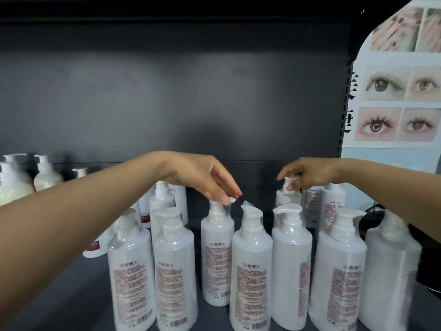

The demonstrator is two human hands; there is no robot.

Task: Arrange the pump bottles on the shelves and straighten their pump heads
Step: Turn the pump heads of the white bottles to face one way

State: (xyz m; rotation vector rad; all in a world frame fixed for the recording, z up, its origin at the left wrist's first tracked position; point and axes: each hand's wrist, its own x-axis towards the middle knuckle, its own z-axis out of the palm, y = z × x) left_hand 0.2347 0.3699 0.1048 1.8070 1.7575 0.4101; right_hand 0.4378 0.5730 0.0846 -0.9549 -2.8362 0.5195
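Observation:
Several white pump bottles in clear shrink wrap stand on a dark shelf (71, 283), their printed back labels facing me. My left hand (202, 177) reaches over the middle of the group, its fingertips resting on the pump head (230, 200) of a middle-row bottle (217, 259). My right hand (310, 174) is farther back and to the right, its fingers pinched on the pump head (289, 181) of a rear bottle (287, 199). The front-row bottles' pump heads point in different directions.
Rounder cream-coloured bottles (14, 182) stand at the far left of the shelf. The dark back panel (167, 103) rises behind. A poster with eye pictures (396, 103) hangs at the right. A black object (429, 259) sits at the shelf's right end.

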